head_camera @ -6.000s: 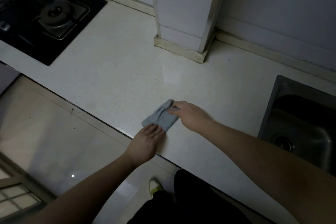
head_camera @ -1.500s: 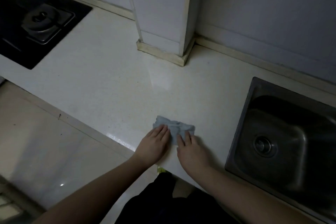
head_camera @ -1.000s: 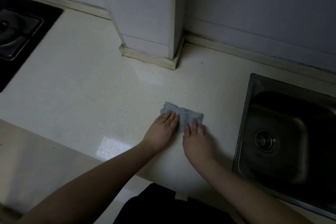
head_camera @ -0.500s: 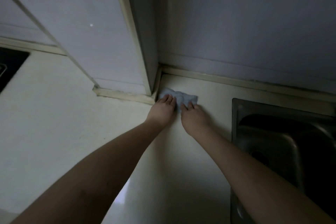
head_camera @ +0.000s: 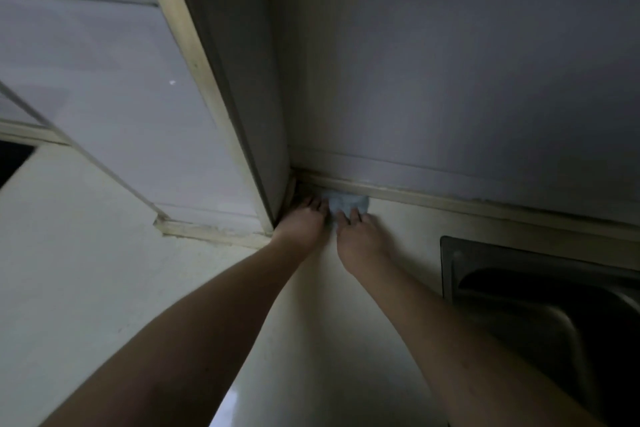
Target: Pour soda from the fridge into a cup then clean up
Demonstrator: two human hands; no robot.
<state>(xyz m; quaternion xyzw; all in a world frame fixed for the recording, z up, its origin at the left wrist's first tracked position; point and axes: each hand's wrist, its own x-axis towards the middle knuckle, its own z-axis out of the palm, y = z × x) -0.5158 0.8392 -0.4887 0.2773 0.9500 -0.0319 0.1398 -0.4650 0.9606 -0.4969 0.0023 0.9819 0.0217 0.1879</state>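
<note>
A small grey-blue cloth (head_camera: 346,202) lies on the pale countertop (head_camera: 104,270), pushed into the back corner where the wall's trim meets the white pillar (head_camera: 221,135). My left hand (head_camera: 304,224) lies flat against the pillar's foot, with its fingertips at the cloth's left edge. Just to its right, my right hand (head_camera: 360,239) presses its fingers onto the cloth's near edge. Both arms are stretched far forward. No soda or cup is in view.
A steel sink (head_camera: 519,295) is sunk into the counter at the right, close to my right forearm. The wall with its beige trim strip (head_camera: 485,206) closes the back. A dark corner of the stove (head_camera: 14,159) shows at the far left.
Both hands have slid the cloth away from the counter's front edge, back to the wall corner beside the pillar. The view has leaned forward with them.
</note>
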